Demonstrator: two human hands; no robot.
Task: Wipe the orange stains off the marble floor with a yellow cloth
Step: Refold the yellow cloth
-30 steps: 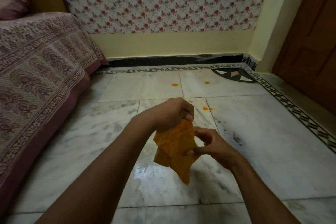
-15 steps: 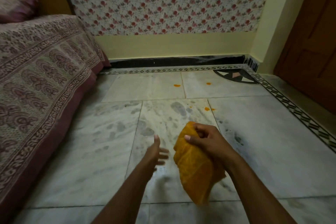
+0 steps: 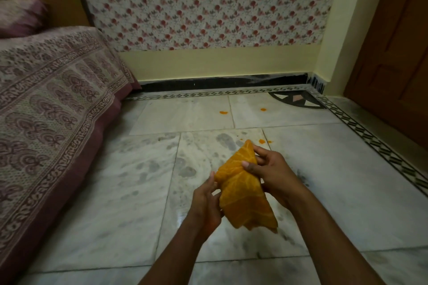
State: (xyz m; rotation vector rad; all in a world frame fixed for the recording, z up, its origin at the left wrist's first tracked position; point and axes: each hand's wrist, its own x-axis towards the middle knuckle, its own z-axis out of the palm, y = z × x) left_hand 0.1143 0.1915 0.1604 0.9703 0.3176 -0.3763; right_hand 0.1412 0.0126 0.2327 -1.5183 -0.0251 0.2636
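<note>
**Yellow cloth held in both hands above the marble floor**

The yellow cloth (image 3: 243, 190) is a deep orange-yellow piece with paler lines crossing it. It is folded into a rough wedge, its upper corner pointing toward 12 o'clock and its loose lower corners hanging toward 5 o'clock. It sits low in the middle of the view, held up off the floor between the two hands.

The right hand (image 3: 271, 173) grasps the cloth's upper part from the 3 o'clock side, thumb laid across the front of the fabric and fingers curled behind the top corner. The left hand (image 3: 206, 203) is at the cloth's 9 o'clock edge, with its fingertips against the fold and its fingers bent round that edge; how firm that hold is cannot be made out.

The marble floor (image 3: 115, 203) is white with grey veins and dull grey smudges. Three orange stains lie on it toward 12 o'clock from the cloth: one stain (image 3: 262, 141) just past the cloth's top corner, and two further out, a stain on the left (image 3: 223, 112) and a stain on the right (image 3: 262, 109), well apart from the hands.

At 9 o'clock stands a bed (image 3: 46, 104) with a patterned cover; at 2 o'clock, a brown door (image 3: 393, 53).
</note>
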